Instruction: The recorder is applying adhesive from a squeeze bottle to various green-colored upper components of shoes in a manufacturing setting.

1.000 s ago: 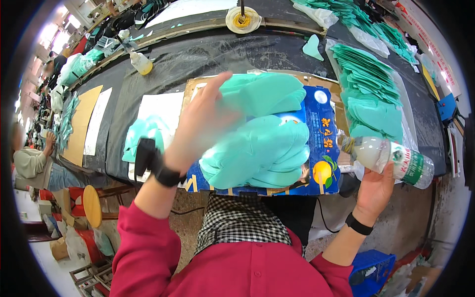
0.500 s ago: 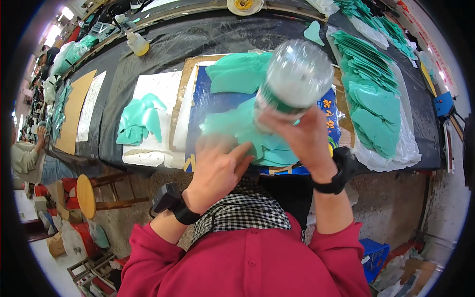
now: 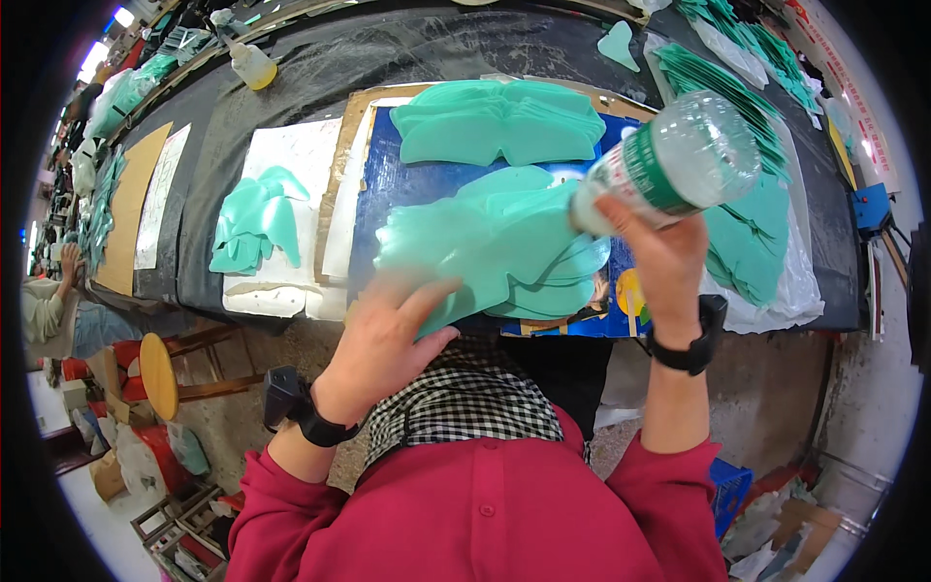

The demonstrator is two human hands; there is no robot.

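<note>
My right hand point(image 3: 664, 257) is wrapped round a clear plastic bottle point(image 3: 703, 155) with a green and white label. The bottle is tilted, its base up to the right and its lower end close to the fanned green sheets point(image 3: 475, 228). My left hand point(image 3: 383, 320) is at the near left edge of these sheets, thumb and forefinger apart; its other fingers are smeared by motion. The sheets are thin, curved cut-outs, overlapping on a blue board point(image 3: 378, 175). Behind them lies a neat stack of similar green pieces point(image 3: 499, 126).
On the left, more green pieces point(image 3: 257, 223) lie on a white board point(image 3: 291, 155). Long rows of green pieces point(image 3: 752, 242) rest on clear plastic at the right. A small bottle of yellow liquid point(image 3: 252, 66) stands at the back left. A wooden stool point(image 3: 160, 376) is below the table.
My right hand has moved right with the bottle, which now leans more to the right. My left hand has shifted left and nearer to me. The fanned sheets and rear stack are now less covered.
</note>
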